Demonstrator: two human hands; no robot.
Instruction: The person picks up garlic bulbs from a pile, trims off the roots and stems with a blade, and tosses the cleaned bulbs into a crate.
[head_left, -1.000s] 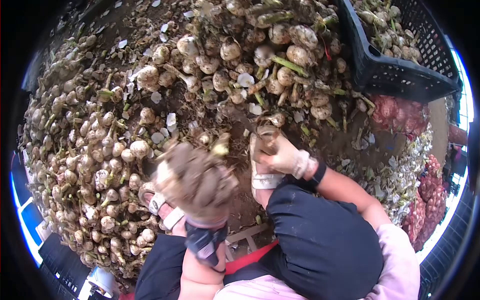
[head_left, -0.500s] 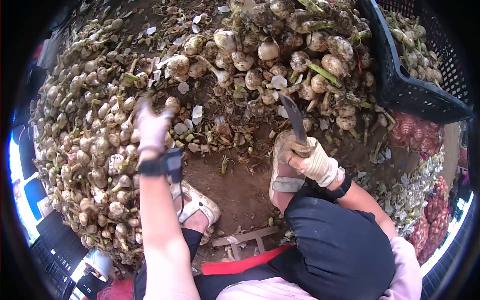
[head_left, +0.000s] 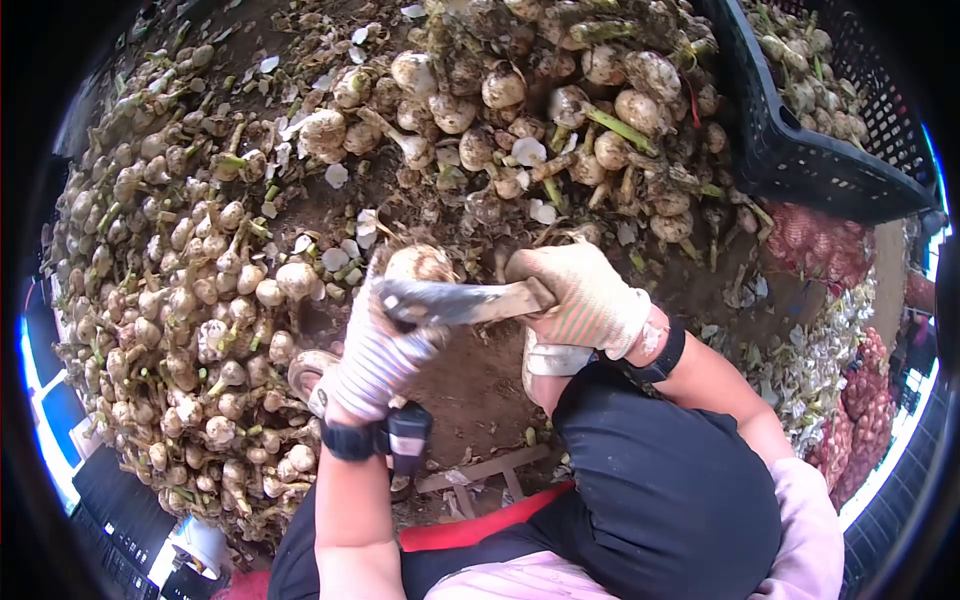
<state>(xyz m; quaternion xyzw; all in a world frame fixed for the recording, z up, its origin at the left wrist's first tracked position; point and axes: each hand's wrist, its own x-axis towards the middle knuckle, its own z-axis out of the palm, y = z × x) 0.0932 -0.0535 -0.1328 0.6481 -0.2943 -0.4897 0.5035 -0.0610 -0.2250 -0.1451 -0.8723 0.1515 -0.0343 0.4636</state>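
In the head view my left hand [head_left: 380, 350], in a striped knit glove, is closed around a garlic bulb [head_left: 420, 264] with dirty pale skin. My right hand [head_left: 585, 295], also gloved, grips a knife [head_left: 455, 301] with a dark, worn blade. That blade lies level, pointing left, and crosses in front of the bulb and the left fingers. Whether its edge touches the bulb cannot be made out. Part of the bulb is hidden by the blade and the left hand.
Trimmed garlic [head_left: 200, 345] is heaped on the left. Soiled garlic with stems [head_left: 600, 90] lies ahead, below a dark plastic crate [head_left: 840, 185] at the upper right. Red mesh sacks [head_left: 815, 240] stand on the right. Loose skins and stem scraps cover the soil.
My left hand has come from the left heap to the middle and now holds a garlic bulb. The knife has swung from pointing up to lying level, beside that bulb.
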